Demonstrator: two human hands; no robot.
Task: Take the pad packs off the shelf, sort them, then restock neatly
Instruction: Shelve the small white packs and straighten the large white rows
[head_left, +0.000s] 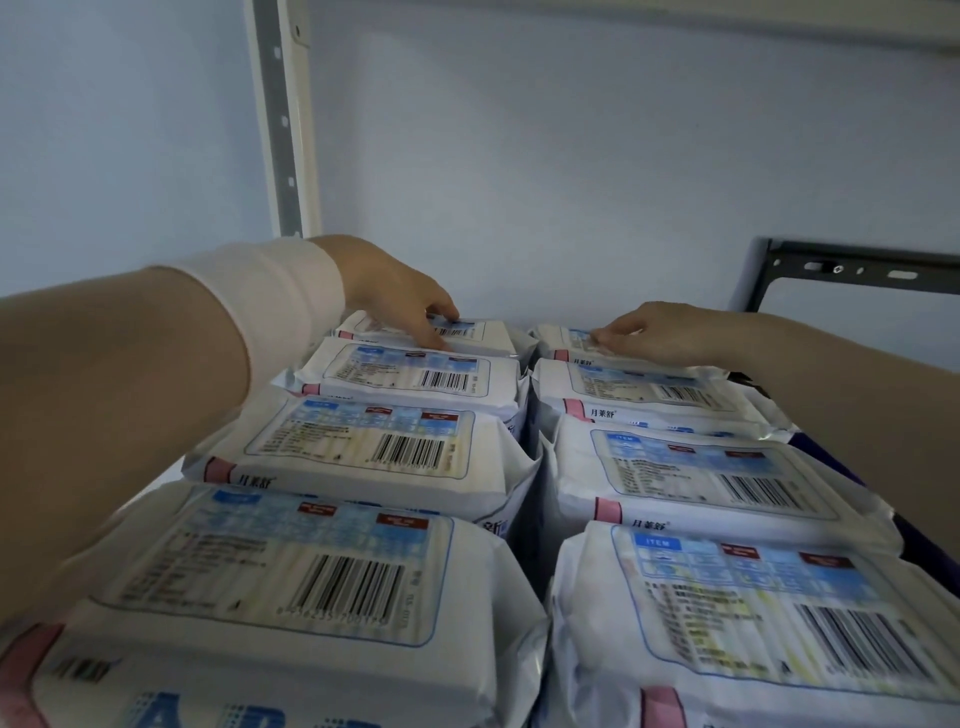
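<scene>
Head view, close over pad packs (363, 441), toward the back wall (571, 156)

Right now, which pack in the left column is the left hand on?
The rearmost left-column pack, nearest the back wall: the left hand curls over its near edge. The three packs in front have no fingers on them.

Arms outstretched, left hand (400, 296) curled, right hand (662, 332) flat

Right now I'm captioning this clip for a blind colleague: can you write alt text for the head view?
Two hands reach over two rows of white pad packs, barcodes up: the left hand grips the rearmost left pack, and the right hand touches the rearmost right pack. A pale wall stands behind.
</scene>
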